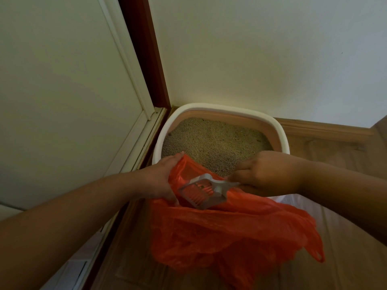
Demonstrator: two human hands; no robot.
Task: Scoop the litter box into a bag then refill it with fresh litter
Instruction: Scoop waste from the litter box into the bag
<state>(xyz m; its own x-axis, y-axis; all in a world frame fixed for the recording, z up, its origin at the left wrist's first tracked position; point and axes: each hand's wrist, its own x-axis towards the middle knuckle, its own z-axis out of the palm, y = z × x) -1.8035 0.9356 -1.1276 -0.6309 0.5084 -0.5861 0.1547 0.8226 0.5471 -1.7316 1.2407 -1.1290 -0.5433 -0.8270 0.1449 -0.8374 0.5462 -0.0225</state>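
A white-rimmed litter box (280, 132) sits in the room's corner, filled with beige litter (215, 141). In front of it hangs an orange plastic bag (230, 229). My left hand (161, 178) grips the bag's left edge and holds its mouth open. My right hand (266, 170) grips the handle of a grey slotted scoop (202, 191). The scoop's head is tilted over the bag's opening; orange shows through its slots. The box's near edge is hidden behind the bag and my hands.
A white door (62, 101) with a dark red-brown frame (146, 55) stands at the left. A pale wall (261, 51) rises behind the box, with a wooden skirting board (326, 130) at the right. The floor (134, 258) is wood.
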